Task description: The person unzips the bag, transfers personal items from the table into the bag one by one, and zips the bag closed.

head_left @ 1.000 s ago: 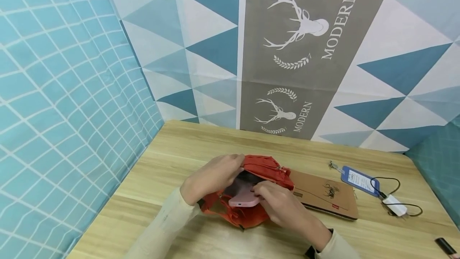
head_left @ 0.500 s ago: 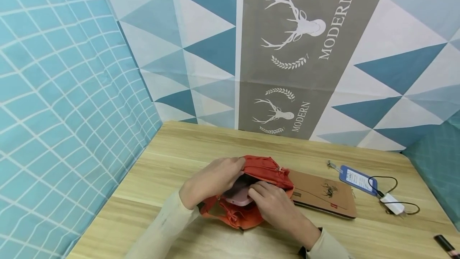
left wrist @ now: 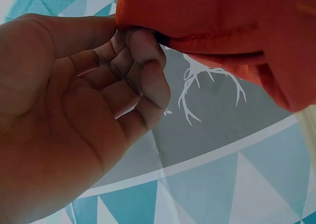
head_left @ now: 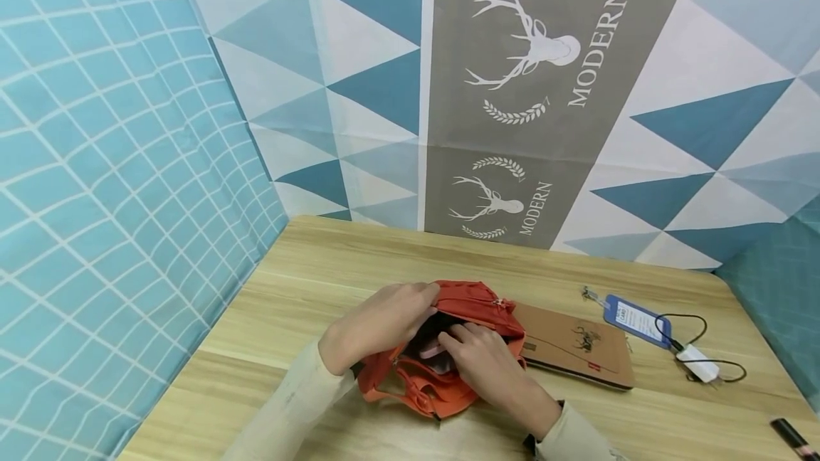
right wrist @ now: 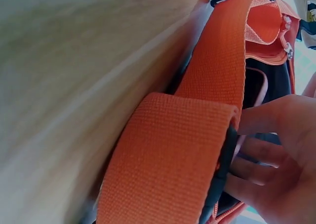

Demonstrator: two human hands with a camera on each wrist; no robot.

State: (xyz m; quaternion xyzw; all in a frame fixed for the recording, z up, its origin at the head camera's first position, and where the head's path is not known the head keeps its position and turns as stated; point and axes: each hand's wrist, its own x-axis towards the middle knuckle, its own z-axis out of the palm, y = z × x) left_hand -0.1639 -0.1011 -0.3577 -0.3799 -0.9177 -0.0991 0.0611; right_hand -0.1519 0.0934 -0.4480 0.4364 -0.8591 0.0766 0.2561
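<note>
A red-orange bag (head_left: 470, 296) lies on the table with its mouth spread, its dark lining showing. My left hand (head_left: 384, 319) pinches the upper edge of the mouth between thumb and fingers; in the left wrist view the bag's fabric (left wrist: 197, 16) hangs from those fingertips. Inside the bag is a pink phone (head_left: 432, 351), mostly hidden, with only its near end showing. My right hand (head_left: 483, 361) reaches into the opening and holds the phone by its edge. Orange webbing strap (right wrist: 168, 150) covers some fingertips in the right wrist view.
Right of the bag is a brown notebook (head_left: 576, 347) with a deer print. Farther right lie a blue card holder (head_left: 637, 320) and a white charger (head_left: 698, 363) with a black cable. A small black tube (head_left: 788, 434) sits at the right edge.
The pink phone has gone deeper into the bag, pushed by my right hand, which moved slightly left and inward. My left hand keeps hold of the bag's edge.
</note>
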